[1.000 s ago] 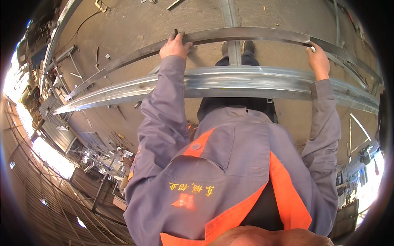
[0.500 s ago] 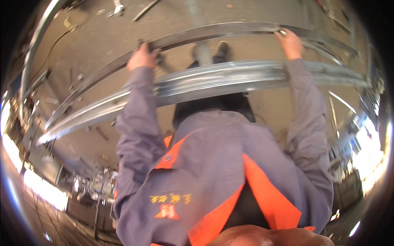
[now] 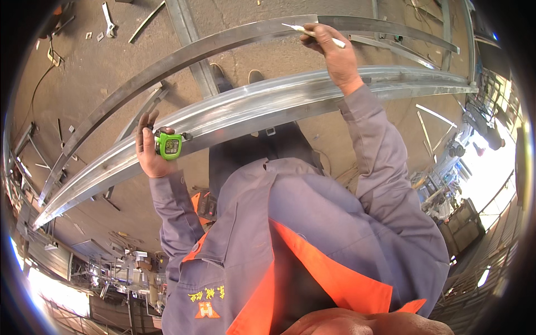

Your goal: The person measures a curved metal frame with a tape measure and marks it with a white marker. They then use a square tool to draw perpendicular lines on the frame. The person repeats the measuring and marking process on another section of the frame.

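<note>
My right hand (image 3: 335,53) is closed around a slim white pen-like marker (image 3: 338,42). Its pointed tip is directed left and overlaps the curved-looking dark flat metal bar (image 3: 223,46), close to a visible seam; whether the tip touches cannot be told. Beside the wide shiny metal channel (image 3: 251,100), my left hand (image 3: 149,148) has a small bright green device with a digital screen (image 3: 169,144) against its thumb side. Fingers of that hand point up past the channel's edge. A black end of the device reaches over the channel.
Crosswise under the bars runs another metal beam (image 3: 192,50), with my shoes next to it. An adjustable wrench (image 3: 108,19) and a thin strip (image 3: 147,22) lie on the floor at the far left. Cluttered equipment (image 3: 134,262) stands at lower left.
Both hands have let go of the flat bar. My right hand has moved left and now shows the marker; my left hand has come nearer and left, with the green device now visible.
</note>
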### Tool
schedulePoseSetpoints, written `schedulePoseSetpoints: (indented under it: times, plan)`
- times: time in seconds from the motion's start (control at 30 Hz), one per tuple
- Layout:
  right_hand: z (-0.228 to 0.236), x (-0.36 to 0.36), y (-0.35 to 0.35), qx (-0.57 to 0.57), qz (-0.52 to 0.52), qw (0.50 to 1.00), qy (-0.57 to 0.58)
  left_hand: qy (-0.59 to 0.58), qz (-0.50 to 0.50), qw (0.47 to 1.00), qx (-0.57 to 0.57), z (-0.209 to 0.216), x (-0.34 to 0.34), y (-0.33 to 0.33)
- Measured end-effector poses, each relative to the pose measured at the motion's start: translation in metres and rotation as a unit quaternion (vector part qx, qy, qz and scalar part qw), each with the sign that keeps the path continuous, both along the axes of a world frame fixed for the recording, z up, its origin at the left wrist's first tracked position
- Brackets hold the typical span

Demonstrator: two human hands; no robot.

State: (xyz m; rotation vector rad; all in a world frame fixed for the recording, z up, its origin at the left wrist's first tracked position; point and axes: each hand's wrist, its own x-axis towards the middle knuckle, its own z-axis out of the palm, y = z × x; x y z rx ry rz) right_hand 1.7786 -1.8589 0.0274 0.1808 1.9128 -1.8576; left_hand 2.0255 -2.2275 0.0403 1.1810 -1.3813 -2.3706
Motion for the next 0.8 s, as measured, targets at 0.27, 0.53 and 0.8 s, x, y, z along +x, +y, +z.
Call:
schedulePoseSetpoints:
  times: [0.27,0.53,0.8]
  plan:
    - [-0.044,0.003,0.002,0.121,0.165,0.971,0.124,0.064,-0.01,0.98,-0.189,-0.011,0.009,0.04]
    - [-0.064,0.002,-0.002,0.2,0.181,0.921,0.28,0.083,0.023,0.972,-0.22,-0.021,0.013,0.042]
    - [-0.073,0.0,-0.005,0.223,0.182,0.906,0.309,0.09,0.036,0.968,-0.23,-0.023,0.013,0.043]
